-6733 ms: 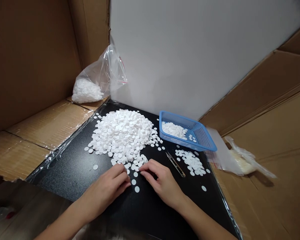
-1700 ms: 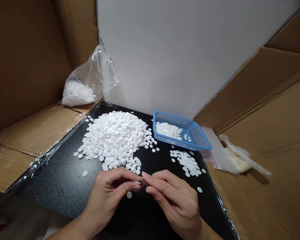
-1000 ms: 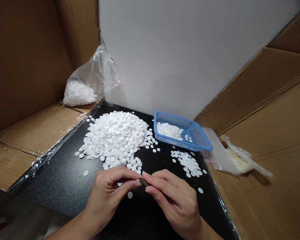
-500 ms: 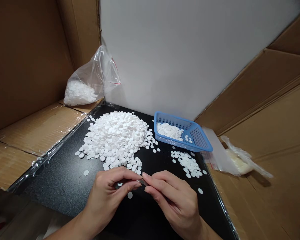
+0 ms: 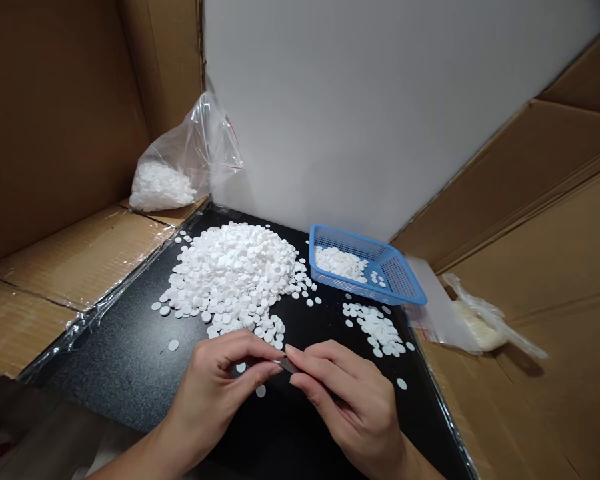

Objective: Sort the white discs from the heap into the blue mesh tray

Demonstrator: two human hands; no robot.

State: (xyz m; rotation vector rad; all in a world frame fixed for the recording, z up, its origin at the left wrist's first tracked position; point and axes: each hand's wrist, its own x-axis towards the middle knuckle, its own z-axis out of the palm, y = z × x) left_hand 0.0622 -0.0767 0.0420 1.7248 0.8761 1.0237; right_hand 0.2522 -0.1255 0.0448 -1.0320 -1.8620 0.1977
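Note:
My left hand [image 5: 220, 387] is closed in a pinch, with the edge of a small white disc [image 5: 279, 361] showing between thumb and forefinger. Opposite it, my right hand [image 5: 353, 400] pinches a thin, dark grey blade-like piece [image 5: 289, 365], its tip against or very close to the disc. Fingers cover most of both items. Just beyond my hands a large heap of white discs [image 5: 240, 267] spreads over the black tabletop [image 5: 125, 367]. A smaller, flatter group of white discs [image 5: 377, 327] lies beyond my right hand.
A blue mesh basket [image 5: 405, 287] holding some white discs stands at the back right. On cardboard at the left sits a clear bag of white pieces [image 5: 163, 187]. Another plastic bag [image 5: 480, 327] lies at the right. Cardboard walls [image 5: 555, 233] and a white panel [image 5: 355, 120] enclose the table.
Both hands keep almost the same place and pinch. A little more of the dark blade-like piece shows between the fingertips. The scene has shifted very slightly with the camera.

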